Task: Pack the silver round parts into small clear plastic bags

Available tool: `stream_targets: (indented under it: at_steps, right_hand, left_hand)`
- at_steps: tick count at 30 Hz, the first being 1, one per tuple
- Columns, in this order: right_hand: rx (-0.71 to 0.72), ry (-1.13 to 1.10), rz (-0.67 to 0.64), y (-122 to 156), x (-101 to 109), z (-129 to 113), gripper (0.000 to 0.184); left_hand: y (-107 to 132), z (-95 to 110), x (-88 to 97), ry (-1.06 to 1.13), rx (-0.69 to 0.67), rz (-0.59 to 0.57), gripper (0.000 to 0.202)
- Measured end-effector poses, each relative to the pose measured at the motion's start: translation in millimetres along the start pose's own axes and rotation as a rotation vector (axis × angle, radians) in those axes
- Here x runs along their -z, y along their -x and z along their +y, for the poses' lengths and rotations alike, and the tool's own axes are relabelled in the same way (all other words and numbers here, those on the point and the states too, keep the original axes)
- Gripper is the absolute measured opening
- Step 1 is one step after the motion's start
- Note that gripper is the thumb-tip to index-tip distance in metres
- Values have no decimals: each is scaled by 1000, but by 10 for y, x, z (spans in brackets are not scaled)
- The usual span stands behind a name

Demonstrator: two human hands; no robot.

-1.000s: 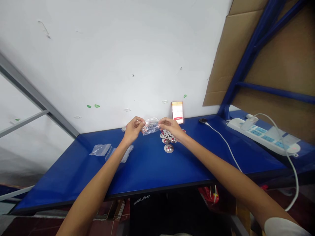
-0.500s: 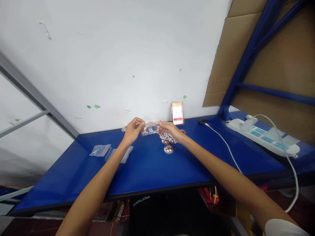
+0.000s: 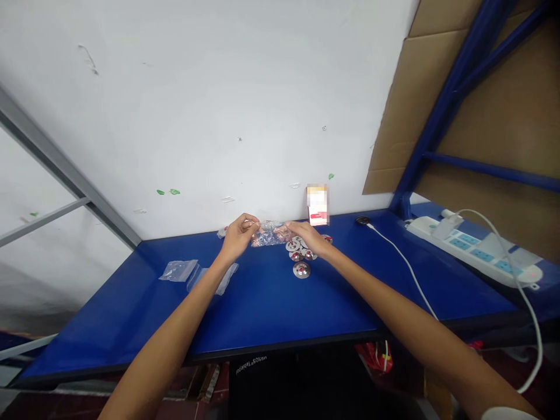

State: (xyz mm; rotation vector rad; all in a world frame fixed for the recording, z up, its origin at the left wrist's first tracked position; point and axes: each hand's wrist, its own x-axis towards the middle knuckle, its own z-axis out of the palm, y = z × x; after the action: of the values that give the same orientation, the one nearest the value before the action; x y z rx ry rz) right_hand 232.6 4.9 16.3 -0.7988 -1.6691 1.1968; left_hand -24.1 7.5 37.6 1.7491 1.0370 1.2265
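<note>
A clear plastic bag (image 3: 271,234) is stretched between my two hands above the far part of the blue table. My left hand (image 3: 240,234) pinches its left end, and my right hand (image 3: 304,235) grips the right end. Fingers of both hands show through the shiny film; whether anything else is in the bag I cannot tell. Just below my right hand lie several round metal badges (image 3: 296,255), partly overlapping. One silver badge with a red centre (image 3: 301,270) lies apart, nearer the front. Left of my left forearm rest flat clear bags (image 3: 179,270).
A phone-like screen (image 3: 317,205) leans on the white wall at the back. To the right, a white power strip (image 3: 475,251) carries a plug and cable. A black round device (image 3: 363,220) trails a white cable (image 3: 405,262) across the blue table (image 3: 262,309).
The bag is now held flatter and wider, and my fingers show through it more. My right hand's fingers have shifted along its top edge. The view has tilted slightly.
</note>
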Motion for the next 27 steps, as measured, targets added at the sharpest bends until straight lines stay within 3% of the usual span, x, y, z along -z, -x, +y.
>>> stream_targets:
  at_steps: [2,8,12,15,17,21,27]
  right_hand:
    - [20,-12,-1,10,-8,-20,54]
    - [-43,-285,-230,34,-78,-48,60]
    - [-41,-245,-178,31,-103,-6,61]
    - [-61,-224,-130,32,-100,-4,62]
    - [-77,-211,-113,39,-92,-21,63]
    - [-63,-147,-107,53,-73,-51,65]
    - [-12,-26,-160,58,-56,6,64]
  left_hand:
    - [4,2,-8,21,20,-11,36]
    - [21,-26,-59,39,-3,-63,38]
    - [37,-25,-70,-20,-7,-58,36]
    - [56,26,-20,-220,-81,-44,34]
    - [75,77,24,-384,-203,-100,39]
    - [121,141,46,-543,-401,-327,61]
    - [166,66,-58,-691,-381,-392,72]
